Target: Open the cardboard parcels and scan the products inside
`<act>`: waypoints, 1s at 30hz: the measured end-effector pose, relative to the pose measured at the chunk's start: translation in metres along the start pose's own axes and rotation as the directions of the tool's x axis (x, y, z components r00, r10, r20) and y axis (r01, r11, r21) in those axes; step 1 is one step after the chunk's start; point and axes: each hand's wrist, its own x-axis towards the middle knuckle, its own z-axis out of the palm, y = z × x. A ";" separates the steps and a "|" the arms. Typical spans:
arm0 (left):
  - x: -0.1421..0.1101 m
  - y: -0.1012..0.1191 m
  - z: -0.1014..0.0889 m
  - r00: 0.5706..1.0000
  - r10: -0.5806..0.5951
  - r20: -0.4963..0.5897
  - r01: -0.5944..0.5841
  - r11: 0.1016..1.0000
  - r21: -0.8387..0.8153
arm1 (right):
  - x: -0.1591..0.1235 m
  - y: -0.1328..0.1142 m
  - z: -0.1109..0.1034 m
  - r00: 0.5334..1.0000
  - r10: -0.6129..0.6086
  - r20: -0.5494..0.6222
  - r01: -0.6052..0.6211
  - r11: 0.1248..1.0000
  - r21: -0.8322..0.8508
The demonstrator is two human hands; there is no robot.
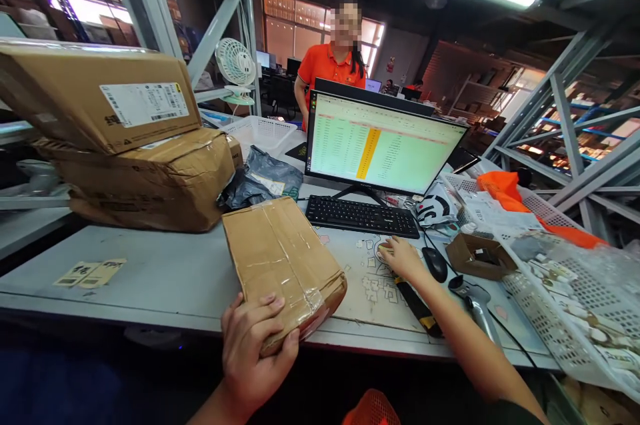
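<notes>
My left hand (255, 345) grips the near end of a flat brown taped parcel (280, 258) that rests tilted on the grey table (165, 272). My right hand (400, 258) lies on a cardboard mat (370, 292) just in front of a black keyboard (363, 215), fingers curled down on a small pale thing I cannot make out. A black mouse (435, 264) sits right of that hand, and a box cutter (417, 308) lies under my forearm. The monitor (380, 145) shows a green spreadsheet.
Two big cardboard boxes (130, 138) are stacked at the left, grey poly bags (260, 178) beside them. A handheld scanner (475, 298), a small open box (475, 255) and white baskets (575, 298) fill the right. A person in an orange shirt (333, 65) stands behind the monitor.
</notes>
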 end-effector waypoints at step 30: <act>0.020 0.016 -0.013 0.964 0.074 0.254 -0.114 0.983 0.147 | -0.176 -0.105 -0.071 0.682 -0.602 -0.416 0.712 0.675 0.190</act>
